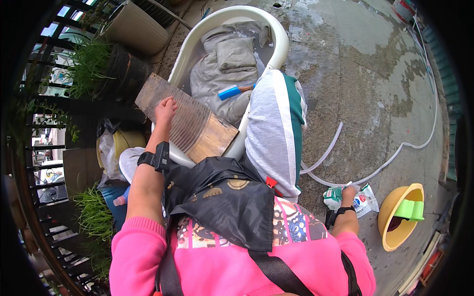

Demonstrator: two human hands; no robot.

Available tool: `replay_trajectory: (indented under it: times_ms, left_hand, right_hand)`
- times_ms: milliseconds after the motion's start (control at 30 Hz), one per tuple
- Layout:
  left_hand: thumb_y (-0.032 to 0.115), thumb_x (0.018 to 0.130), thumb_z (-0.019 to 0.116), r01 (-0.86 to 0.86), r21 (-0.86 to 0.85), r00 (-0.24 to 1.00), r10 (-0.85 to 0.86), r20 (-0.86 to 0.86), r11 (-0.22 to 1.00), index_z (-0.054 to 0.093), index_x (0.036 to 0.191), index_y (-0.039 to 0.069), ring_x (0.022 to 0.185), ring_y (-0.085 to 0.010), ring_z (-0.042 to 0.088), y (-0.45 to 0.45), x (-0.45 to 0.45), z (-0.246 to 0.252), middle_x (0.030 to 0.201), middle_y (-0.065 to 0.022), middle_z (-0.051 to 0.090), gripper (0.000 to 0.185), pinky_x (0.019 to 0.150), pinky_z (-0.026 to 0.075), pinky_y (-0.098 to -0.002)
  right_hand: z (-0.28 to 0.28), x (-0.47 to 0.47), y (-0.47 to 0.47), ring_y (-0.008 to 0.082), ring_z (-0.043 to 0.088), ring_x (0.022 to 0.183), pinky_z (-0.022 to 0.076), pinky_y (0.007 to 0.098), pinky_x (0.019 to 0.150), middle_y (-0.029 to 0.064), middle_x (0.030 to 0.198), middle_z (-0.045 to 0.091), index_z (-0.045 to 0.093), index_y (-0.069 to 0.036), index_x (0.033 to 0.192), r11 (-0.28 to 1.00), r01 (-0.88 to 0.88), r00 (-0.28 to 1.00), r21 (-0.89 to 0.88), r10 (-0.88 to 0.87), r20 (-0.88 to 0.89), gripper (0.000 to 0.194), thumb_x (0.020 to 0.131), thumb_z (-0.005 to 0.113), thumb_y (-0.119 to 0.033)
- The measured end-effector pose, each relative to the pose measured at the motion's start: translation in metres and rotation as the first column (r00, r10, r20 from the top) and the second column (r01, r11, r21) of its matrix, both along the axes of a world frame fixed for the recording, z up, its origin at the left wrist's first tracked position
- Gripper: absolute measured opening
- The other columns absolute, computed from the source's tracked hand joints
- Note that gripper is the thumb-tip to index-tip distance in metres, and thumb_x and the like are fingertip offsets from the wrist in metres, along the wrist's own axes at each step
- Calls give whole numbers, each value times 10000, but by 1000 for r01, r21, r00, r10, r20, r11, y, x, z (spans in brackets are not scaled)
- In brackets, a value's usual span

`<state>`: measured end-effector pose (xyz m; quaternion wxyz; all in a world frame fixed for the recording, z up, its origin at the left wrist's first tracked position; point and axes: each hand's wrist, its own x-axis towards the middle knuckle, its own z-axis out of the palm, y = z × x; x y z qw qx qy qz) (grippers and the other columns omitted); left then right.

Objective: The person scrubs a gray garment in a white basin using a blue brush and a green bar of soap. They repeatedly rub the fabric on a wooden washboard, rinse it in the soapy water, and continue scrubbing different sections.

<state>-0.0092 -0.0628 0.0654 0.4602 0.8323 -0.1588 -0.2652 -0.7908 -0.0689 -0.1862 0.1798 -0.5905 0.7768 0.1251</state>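
Note:
My left hand, its fingers curled, is over the ridged wooden washboard, which lies slanted across the near rim of a white plastic tub. Whether it touches the board or holds anything cannot be told. In the tub, grey fabric lies in cloudy water, and a blue brush rests on the fabric. Far to the right, my right hand is at a green and white plastic bag, with a small white thing by its fingers. The fingers are partly hidden, so the grip is unclear.
A yellow basin with a light green plastic piece stands at right. A clear hose curves over the wet concrete floor. Potted grass, a beige planter and a black metal railing line the left. A black apron covers my lap.

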Motion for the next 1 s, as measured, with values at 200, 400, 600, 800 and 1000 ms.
replay_trajectory:
  times_ms: [200, 400, 600, 800, 1000]
  left_hand:
    - [201, 926, 533, 8, -9, 1000, -8, -7, 1000, 582, 1147, 80, 745, -80, 606, 0, 0, -4, 962, -21, 636, 257, 535, 428, -188]
    - [192, 924, 530, 94, 16, 996, -94, -10, 995, 577, 1157, 63, 724, -86, 606, -11, -4, -10, 938, -32, 638, 271, 519, 425, -193]
    - [161, 915, 521, 155, -29, 986, -152, 72, 988, 592, 1136, 25, 669, -78, 582, -20, -8, -20, 908, -31, 636, 269, 500, 414, -189]
    - [93, 873, 526, 169, -58, 983, -164, 81, 984, 624, 1021, -39, 641, -102, 580, -24, -12, -28, 823, -52, 636, 222, 578, 474, -228]
    - [104, 862, 537, 243, -70, 967, -236, 91, 967, 627, 1025, -27, 651, -112, 598, -36, -12, -21, 826, -57, 648, 228, 612, 494, -236]
  right_hand:
    - [-33, -17, 66, 377, 606, 976, 493, 436, 807, 216, 1003, 638, 659, -21, 956, 891, 269, 958, 366, -287, -5, 235, 826, 553, -187]
    - [-49, -14, 92, 393, 573, 1060, 482, 433, 852, 213, 1098, 619, 618, -32, 1062, 830, 341, 927, 442, -376, -9, 284, 845, 515, -183]
    - [-40, -2, 99, 389, 587, 1021, 490, 437, 819, 212, 1068, 621, 561, -40, 1115, 841, 332, 926, 428, -377, 23, 301, 847, 513, -168]
    - [-46, 24, 99, 385, 602, 982, 499, 441, 786, 211, 1038, 623, 505, -48, 1167, 839, 337, 911, 427, -406, 78, 336, 848, 511, -152]
    - [-49, 37, 111, 381, 616, 943, 508, 445, 753, 210, 1008, 625, 449, -56, 1220, 824, 334, 907, 457, -413, 81, 383, 850, 509, -136]
